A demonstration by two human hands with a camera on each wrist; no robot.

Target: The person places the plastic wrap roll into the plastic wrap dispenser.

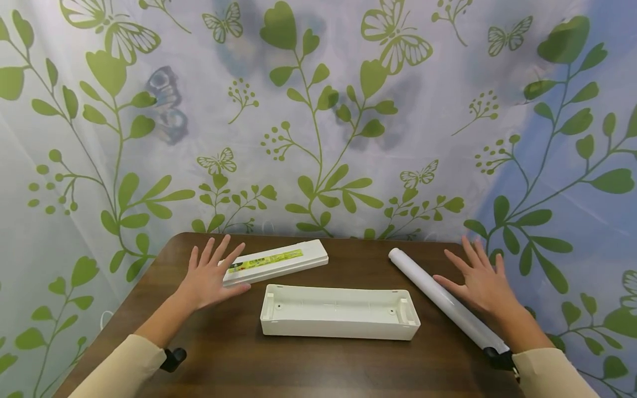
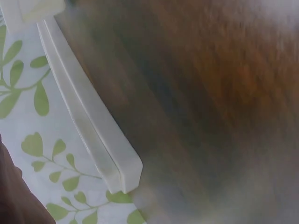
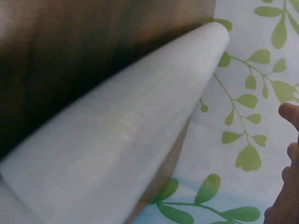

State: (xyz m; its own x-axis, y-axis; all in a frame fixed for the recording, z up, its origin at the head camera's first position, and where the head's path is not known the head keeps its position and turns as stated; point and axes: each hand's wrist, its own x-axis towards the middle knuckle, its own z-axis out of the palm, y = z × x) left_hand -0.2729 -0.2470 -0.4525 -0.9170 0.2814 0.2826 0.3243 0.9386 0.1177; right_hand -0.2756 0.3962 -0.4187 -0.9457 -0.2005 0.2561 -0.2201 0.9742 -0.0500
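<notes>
- The big pale cloth with green leaves and butterflies (image 1: 318,110) fills the top of the frame and both sides. An arm swung too wide could catch it. It looks thin, with soft folds.
- The dark brown wood-look table (image 1: 278,370) is at the bottom middle. Things could slide off if pushed hard, because it looks smooth.
- The long cream plastic box with no top (image 1: 338,329) sits just below the middle. A hard squeeze could bend its thin walls. It has straight sides and small holes inside.
- The long white shiny tube-shaped roll (image 1: 443,299) lies slanted, right of the box. A bump could make it roll away, because it is round.
- The flat white plastic bar, like a lid (image 1: 293,264), lies left of the middle, behind the box. The near hand could knock it by mistake. It looks stiff.
- The left hand (image 1: 209,279) and right hand (image 1: 485,284) have fingers spread wide, holding nothing. I can't tell if they touch the bar or roll.
- The yellow-green paper-like label (image 1: 278,258) is on the bar. Rubbing could lift its edge.
</notes>
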